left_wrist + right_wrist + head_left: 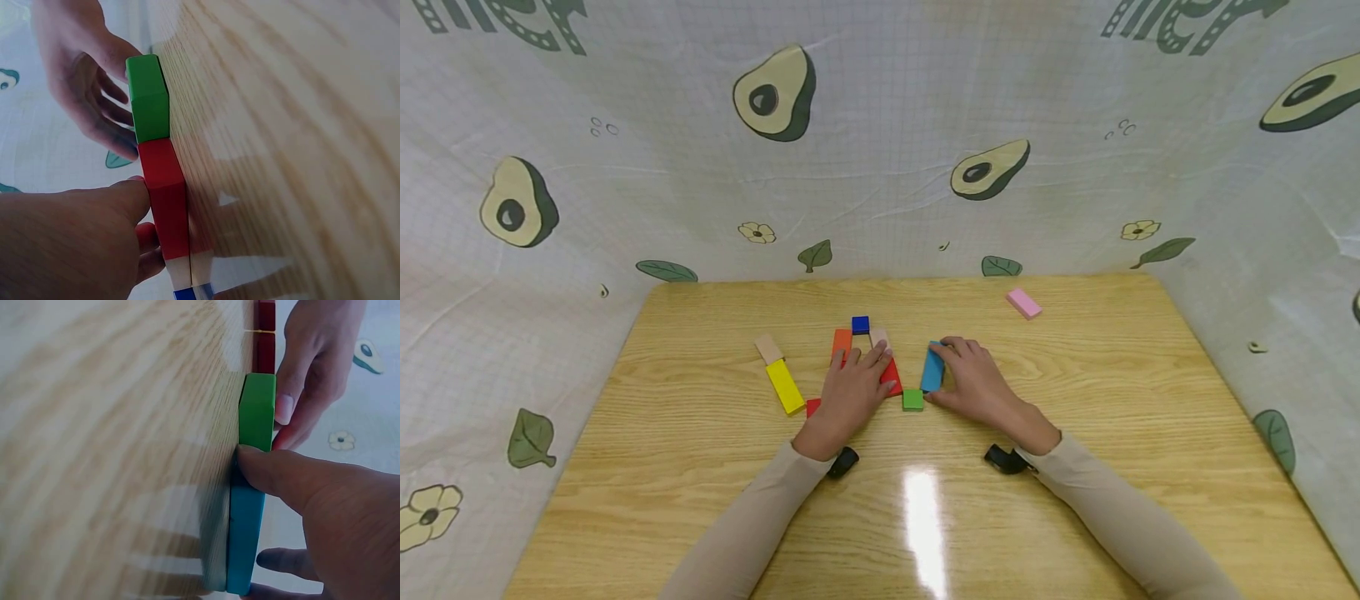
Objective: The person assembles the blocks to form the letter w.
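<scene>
Both hands are down among a little row of coloured wooden blocks near the middle of the desk. The right hand has its fingers and thumb curled round the blue block, thumb tip pressed at the near end where it meets the green block — the right wrist view shows that thumb right on the seam. The left hand lies over the red block, fingers fairly straight and pressing on it rather than wrapping it.

These look like small painted hardwood pieces — light, rigid, nothing to crush or bend. The paint seems smooth and the desk has a glossy shine, so I'd judge they slide easily and could skate away under a sideways nudge. The blue block is long and thin; taking it by its two long edges, as the right hand does, seems the surest hold, since the flat faces offer little to pinch while it lies flat. The green one is short and squat, best held across opposite sides with fingertip and thumb.

Further off lie a yellow block with a pale wooden one touching its far end, an orange block, a dark blue cube, and a pink block well apart towards the far right.
</scene>
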Demonstrator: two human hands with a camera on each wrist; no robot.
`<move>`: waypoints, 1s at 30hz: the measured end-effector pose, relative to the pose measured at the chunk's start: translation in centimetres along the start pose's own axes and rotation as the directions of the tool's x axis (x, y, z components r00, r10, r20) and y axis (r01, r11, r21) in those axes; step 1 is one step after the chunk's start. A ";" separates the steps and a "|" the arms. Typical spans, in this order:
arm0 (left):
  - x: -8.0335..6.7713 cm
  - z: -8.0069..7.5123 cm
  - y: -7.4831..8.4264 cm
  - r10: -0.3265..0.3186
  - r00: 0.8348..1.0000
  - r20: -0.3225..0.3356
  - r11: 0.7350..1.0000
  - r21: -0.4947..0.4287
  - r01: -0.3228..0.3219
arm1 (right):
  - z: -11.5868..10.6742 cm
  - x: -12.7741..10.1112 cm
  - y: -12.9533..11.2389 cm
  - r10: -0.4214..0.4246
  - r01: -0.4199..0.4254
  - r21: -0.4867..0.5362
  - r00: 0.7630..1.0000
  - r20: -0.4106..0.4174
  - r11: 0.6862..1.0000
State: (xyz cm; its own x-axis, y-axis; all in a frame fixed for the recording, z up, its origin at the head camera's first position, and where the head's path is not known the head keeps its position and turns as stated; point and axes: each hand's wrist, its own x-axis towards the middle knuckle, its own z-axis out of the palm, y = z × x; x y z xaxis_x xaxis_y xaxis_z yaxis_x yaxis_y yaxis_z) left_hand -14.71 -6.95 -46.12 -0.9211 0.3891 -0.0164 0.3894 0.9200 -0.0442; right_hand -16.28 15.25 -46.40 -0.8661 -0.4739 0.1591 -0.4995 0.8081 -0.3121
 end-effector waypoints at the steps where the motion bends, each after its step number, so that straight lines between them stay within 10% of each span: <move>1: 0.0 0.0 0.0 0.000 1.000 -0.001 1.000 0.001 0.000 | 0.0 0.0 0.0 -0.005 0.005 0.004 1.000 -0.003 1.000; 13: 0.1 0.0 -0.1 0.012 1.000 -0.028 1.000 0.000 -0.012 | -2.8 -0.4 1.1 0.078 -0.081 0.054 0.995 0.055 0.995; 30: -0.1 -0.1 -0.1 0.010 1.000 0.000 1.000 -0.030 -0.010 | -5.1 0.1 9.4 0.290 -0.285 0.090 0.956 -0.050 0.954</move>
State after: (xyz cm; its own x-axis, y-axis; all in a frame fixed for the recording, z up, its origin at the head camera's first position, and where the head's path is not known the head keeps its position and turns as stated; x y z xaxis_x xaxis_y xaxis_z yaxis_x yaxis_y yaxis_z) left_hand -14.62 -7.11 -45.99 -0.9173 0.3978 -0.0171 0.3981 0.9172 -0.0143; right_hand -21.12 24.59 -44.59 -0.9736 -0.2009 0.1086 -0.2282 0.8747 -0.4276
